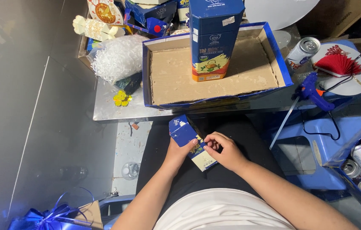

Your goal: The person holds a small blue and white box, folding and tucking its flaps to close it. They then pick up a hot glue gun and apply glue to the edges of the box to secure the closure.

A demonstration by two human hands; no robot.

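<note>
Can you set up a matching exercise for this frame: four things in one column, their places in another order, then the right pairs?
Things:
1. small blue box
2. tall blue carton
3. blue glue gun
4. blue ribbon bow

Places:
A. standing upright inside the shallow tray
B. bottom left corner of the view
C. held between the left hand and the right hand
D. at the table's right edge, beside the tray

Pairs: 1-C, 2-A, 3-D, 4-B
</note>
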